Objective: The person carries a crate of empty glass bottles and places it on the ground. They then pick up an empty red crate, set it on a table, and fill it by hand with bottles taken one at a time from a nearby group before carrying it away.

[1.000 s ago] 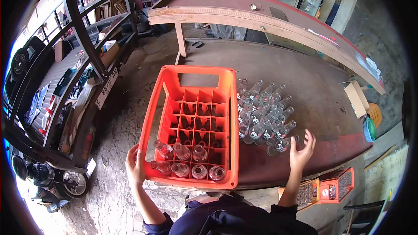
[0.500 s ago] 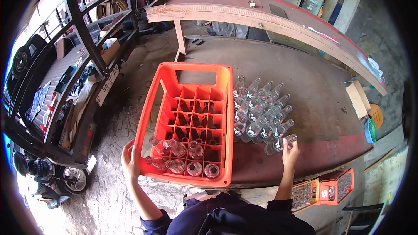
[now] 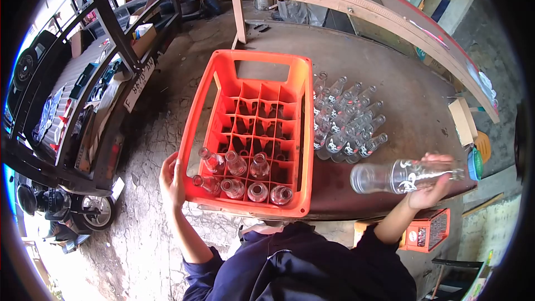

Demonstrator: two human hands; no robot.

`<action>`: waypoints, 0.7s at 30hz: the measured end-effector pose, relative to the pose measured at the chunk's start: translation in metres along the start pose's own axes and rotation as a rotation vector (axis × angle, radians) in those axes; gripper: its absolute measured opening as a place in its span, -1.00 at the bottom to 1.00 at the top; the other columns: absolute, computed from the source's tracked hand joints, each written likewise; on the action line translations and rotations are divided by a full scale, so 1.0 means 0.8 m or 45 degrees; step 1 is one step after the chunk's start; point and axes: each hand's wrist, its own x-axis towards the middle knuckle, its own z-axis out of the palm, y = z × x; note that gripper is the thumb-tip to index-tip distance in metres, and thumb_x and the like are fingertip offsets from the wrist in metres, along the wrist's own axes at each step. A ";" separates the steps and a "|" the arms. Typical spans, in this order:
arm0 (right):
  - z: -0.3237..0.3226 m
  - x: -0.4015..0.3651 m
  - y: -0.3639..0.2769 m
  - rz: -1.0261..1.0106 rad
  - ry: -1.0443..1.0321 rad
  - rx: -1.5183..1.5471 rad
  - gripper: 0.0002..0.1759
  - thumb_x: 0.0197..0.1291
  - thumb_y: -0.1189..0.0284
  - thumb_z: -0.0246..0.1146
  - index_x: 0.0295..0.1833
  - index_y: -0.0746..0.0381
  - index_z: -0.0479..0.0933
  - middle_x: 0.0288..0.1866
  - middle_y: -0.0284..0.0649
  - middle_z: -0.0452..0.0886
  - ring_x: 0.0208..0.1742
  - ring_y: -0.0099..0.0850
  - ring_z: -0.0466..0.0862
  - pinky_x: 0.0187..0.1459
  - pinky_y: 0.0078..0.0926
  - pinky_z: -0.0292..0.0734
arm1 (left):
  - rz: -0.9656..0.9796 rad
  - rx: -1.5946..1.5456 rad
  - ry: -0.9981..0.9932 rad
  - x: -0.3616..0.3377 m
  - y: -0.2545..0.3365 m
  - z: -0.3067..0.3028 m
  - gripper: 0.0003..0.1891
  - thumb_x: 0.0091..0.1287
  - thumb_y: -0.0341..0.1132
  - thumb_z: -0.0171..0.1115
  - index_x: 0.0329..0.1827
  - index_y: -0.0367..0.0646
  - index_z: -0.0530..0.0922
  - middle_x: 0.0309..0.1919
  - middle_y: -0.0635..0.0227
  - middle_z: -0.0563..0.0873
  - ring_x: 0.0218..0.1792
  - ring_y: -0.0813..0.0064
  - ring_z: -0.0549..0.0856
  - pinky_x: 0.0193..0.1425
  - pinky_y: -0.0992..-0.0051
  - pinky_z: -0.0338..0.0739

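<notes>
A red plastic bottle crate [image 3: 305, 134] with divided compartments stands on the low table in front of me. Several clear glass bottles [image 3: 259, 166] sit upright in its two nearest rows. At the crate's near left edge, my left hand [image 3: 173, 181] is closed on the rim. My right hand [image 3: 432, 187] grips an empty clear glass bottle [image 3: 384, 178] with white lettering, held nearly sideways in the air, its base toward the crate and its neck to the right. Right of the crate, a tight group of similar bottles [image 3: 348, 120] stands on the table.
A raised wooden-edged table [image 3: 334, 0] spans the back. An open cardboard box [image 3: 462, 125] sits at the right end. More bottle crates [image 3: 426, 234] stand low at the right. To the left are a truck bed [image 3: 120, 67] and a motorcycle wheel [image 3: 96, 212].
My right hand has lifted the bottle off the table beside the group, moving it right and tipping it sideways. My left hand stays on the crate. The view has shifted slightly.
</notes>
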 end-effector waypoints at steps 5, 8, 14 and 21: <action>0.121 0.002 -0.008 -0.081 -0.055 0.277 -0.55 0.21 0.17 -0.06 -0.19 0.43 0.32 -0.34 -0.03 0.48 -0.37 -0.35 0.55 -0.38 -0.47 0.50 | -0.038 -0.009 -0.016 -0.001 0.003 -0.001 -0.68 0.32 -0.23 0.01 0.04 -0.25 0.43 -0.27 0.29 0.61 -0.32 0.67 0.50 -0.24 0.66 0.38; 0.164 -0.013 0.009 0.005 -0.507 0.180 -0.71 0.10 0.34 0.15 -0.19 0.35 0.38 -0.36 -0.11 0.53 -0.41 -0.38 0.58 -0.35 -0.46 0.50 | 0.019 -0.046 -0.023 0.001 -0.002 0.000 -0.68 0.32 -0.24 0.01 0.03 -0.26 0.43 -0.26 0.28 0.61 -0.25 0.63 0.52 -0.15 0.62 0.39; 0.202 -0.059 0.042 0.066 -1.038 -0.133 -0.69 -0.01 0.31 0.30 -0.23 0.28 0.46 -0.45 -0.16 0.59 -0.44 -0.29 0.63 -0.41 -0.44 0.51 | 0.007 -0.014 -0.024 -0.001 0.004 0.000 -0.68 0.32 -0.25 0.02 0.04 -0.27 0.43 -0.23 0.24 0.62 -0.20 0.58 0.54 -0.11 0.60 0.40; 0.192 -0.090 0.062 0.183 -1.237 -0.155 -0.67 -0.01 0.27 0.30 -0.23 0.26 0.46 -0.45 -0.19 0.59 -0.47 -0.27 0.61 -0.44 -0.44 0.50 | 0.017 0.004 -0.022 -0.002 0.007 0.000 -0.67 0.31 -0.25 0.02 0.04 -0.26 0.43 -0.22 0.23 0.62 -0.21 0.57 0.55 -0.12 0.60 0.40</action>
